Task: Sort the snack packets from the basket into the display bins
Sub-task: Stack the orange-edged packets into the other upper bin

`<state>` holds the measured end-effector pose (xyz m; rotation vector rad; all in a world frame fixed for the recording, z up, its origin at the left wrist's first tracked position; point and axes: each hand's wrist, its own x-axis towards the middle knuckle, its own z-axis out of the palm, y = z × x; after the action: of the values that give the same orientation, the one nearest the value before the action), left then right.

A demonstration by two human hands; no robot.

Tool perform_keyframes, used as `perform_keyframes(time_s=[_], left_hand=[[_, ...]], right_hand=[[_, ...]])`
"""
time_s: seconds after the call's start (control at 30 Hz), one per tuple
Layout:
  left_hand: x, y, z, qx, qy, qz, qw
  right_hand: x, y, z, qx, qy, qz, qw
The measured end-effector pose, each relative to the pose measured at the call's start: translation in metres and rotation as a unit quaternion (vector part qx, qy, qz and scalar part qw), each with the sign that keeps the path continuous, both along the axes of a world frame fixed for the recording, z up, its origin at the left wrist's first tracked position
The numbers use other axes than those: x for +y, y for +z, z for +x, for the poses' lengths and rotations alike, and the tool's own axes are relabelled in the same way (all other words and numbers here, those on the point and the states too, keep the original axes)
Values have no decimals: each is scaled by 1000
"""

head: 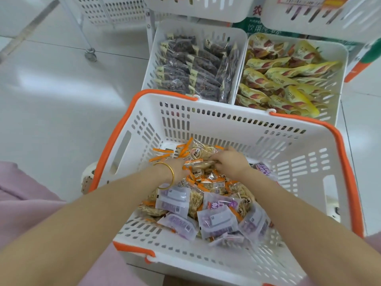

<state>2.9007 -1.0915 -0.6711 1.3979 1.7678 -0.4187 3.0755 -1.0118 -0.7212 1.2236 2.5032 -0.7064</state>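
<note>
A white basket (226,122) with orange handles sits in front of me, holding a pile of orange-trimmed snack packets (212,184) and purple packets (216,219). Both my hands are down in the pile at the basket's far side. My left hand (178,168), with a gold bangle on the wrist, has its fingers buried among the orange packets. My right hand (231,159) curls over an orange-trimmed packet (201,152) and grips it. Beyond the basket stand two white display bins: the left bin (150,65) holds dark packets, the right bin (342,65) holds yellow packets.
More white bins (206,11) sit on the rack level above. A wheeled rack leg (90,53) stands on the pale tiled floor at left. A green and white carton (255,25) lies behind the bins. My pink-clothed lap is at the bottom left.
</note>
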Motion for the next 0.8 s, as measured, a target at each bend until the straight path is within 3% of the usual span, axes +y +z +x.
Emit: perform_keyframes(time_s=[0.13,0.27,0.37,0.53,0.67,0.8], left_hand=[[4,-9,3,-34,56,1,998],[2,-4,2,-23,83,37,996],[-3,7,4,17,78,87,993],[-6,44,5,44,72,176,981],[-3,73,-7,-36,105,221,969],[3,109,-15,-119,86,226,963]], right_hand=[[4,21,4,100,-100,-92,986],[3,42,8,205,-248,-158,934],[3,56,15,239,-294,-214,900],[2,82,28,197,-236,-146,940],[2,110,32,176,-158,-88,968],[0,141,30,218,-99,-73,968]])
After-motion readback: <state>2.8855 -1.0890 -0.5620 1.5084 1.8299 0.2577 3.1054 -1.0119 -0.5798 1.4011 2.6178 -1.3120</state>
